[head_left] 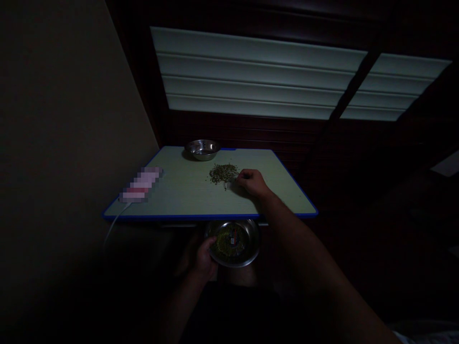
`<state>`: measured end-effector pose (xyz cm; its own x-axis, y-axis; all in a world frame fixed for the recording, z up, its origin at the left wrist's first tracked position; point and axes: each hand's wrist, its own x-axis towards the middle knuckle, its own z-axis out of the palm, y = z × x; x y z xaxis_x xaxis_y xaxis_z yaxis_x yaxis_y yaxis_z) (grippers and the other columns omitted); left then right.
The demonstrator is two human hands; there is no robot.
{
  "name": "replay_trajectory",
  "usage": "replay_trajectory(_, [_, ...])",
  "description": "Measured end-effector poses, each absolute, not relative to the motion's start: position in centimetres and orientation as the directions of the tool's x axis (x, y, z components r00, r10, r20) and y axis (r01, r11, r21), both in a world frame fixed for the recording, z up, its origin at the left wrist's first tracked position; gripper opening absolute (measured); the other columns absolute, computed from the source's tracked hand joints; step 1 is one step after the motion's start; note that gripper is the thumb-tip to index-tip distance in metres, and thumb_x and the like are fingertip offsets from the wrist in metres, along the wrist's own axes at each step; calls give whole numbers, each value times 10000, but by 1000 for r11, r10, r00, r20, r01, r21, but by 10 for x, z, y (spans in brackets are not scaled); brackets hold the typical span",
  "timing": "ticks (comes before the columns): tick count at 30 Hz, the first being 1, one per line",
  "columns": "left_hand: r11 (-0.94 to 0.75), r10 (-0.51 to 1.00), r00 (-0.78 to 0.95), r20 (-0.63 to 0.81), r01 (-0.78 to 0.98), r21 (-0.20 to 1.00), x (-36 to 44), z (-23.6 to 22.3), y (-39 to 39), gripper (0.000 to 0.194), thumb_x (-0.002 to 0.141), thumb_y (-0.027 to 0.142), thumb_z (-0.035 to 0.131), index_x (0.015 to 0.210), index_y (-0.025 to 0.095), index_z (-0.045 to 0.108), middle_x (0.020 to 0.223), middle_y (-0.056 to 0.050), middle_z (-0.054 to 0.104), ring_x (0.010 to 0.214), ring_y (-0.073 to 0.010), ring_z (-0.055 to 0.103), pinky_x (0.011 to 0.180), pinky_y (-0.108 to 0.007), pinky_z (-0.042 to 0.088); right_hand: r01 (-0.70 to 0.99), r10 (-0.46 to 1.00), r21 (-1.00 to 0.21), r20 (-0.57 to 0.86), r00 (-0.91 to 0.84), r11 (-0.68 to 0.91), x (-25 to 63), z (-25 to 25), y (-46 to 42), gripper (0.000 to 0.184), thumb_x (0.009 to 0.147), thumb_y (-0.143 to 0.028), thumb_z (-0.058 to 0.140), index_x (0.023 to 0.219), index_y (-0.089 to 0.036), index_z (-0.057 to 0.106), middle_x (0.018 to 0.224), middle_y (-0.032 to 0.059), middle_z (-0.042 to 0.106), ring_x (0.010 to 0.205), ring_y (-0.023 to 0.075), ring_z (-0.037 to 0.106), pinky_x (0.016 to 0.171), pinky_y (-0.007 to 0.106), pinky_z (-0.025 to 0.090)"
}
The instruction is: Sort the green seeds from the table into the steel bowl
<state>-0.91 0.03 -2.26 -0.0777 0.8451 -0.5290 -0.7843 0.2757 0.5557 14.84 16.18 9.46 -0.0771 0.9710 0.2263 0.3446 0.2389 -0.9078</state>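
Note:
My left hand [206, 258] grips the left rim of a shiny metal bowl [247, 260], its thumb lying over the edge. The bowl is below the table's front edge, above my lap. Small greenish grains [224, 241] and a label show inside it. My right hand [253, 182] is over the table with its fingers curled together, at the right side of a loose pile of small greenish-brown grains [223, 173]. A faint pale patch shows by its fingertips, too dim to name. Whatever the fingers may hold is hidden.
A second metal bowl [202, 150] stands at the back left of the pale, blue-edged table [179, 196]. On the left lies a blurred-out pink object [141, 184] with a white cable [114, 222] hanging over the edge. Dark panelling with pale slats [251, 76] rises behind.

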Motion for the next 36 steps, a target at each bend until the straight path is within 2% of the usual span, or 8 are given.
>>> replay_trajectory(8, [264, 839, -93, -536, -792, 551, -7, -19, 0, 131, 618, 184, 665, 726, 147, 728, 700, -94, 760, 941, -346, 727, 860, -448, 582, 343, 979, -919, 161, -124, 194, 147, 97, 158, 109, 530, -285, 563, 566, -185, 544, 518, -35, 475, 520, 110, 418, 520, 248, 310])
replay_trajectory(15, [275, 847, -74, -527, -787, 552, -9, -22, 0, 161, 626, 187, 674, 756, 114, 735, 718, -118, 761, 966, -358, 719, 858, -434, 581, 390, 968, -886, 234, -88, 249, 150, 90, 164, 126, 575, -312, 558, 580, -186, 555, 550, -24, 508, 549, 118, 441, 545, 255, 339])
replay_trajectory(21, [278, 833, -69, -548, -806, 523, -8, -22, 0, 185, 620, 177, 674, 792, 144, 733, 753, -105, 770, 972, -361, 719, 853, -454, 584, 431, 961, -861, 264, -76, 271, 151, 90, 165, 118, 603, -297, 559, 592, -181, 577, 549, -23, 529, 558, 117, 454, 544, 246, 350])
replay_trajectory(36, [253, 847, -116, -519, -771, 585, -8, -24, 1, 191, 615, 196, 677, 795, 163, 733, 751, -84, 768, 959, -345, 720, 854, -441, 578, 360, 972, -904, 201, -120, 232, 150, 89, 166, 116, 568, -280, 595, 591, -168, 611, 546, -15, 556, 534, 116, 477, 517, 240, 362])
